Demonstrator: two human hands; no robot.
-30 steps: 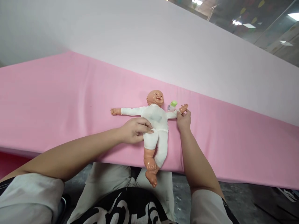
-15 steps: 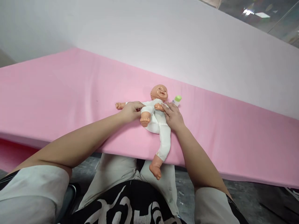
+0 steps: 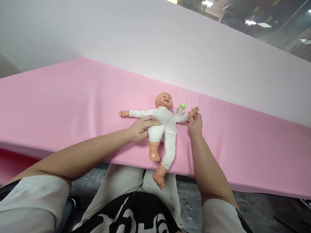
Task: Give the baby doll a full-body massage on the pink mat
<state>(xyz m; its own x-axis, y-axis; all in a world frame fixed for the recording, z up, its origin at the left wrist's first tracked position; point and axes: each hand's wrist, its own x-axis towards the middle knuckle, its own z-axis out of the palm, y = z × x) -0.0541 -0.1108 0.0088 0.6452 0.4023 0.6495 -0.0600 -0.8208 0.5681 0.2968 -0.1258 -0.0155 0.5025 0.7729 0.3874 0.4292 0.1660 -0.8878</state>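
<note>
A doll (image 3: 163, 123) in white lies face up on the pink tabletop (image 3: 73, 103), legs over the near edge. The left hand (image 3: 141, 127) has its fingers closed on the doll's hip, while the right hand (image 3: 195, 122) pinches its outstretched wrist beside a small green-capped bottle (image 3: 180, 108).

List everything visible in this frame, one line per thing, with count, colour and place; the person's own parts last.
doll: one, peach skin, white suit, lying face up on the pink sheet, legs hanging over the near edge
small bottle: one, white with green cap, beside the doll's head, near its raised arm
pink sheet: one, pink, covers the flat surface
wall panel: one, pale white, behind the sheet
floor: grey, below the near edge
left hand: one, rests on the doll's hip
right hand: one, fingers pinch the doll's wrist
lap: pale trousers, black-and-white printed top, bottom centre
</note>
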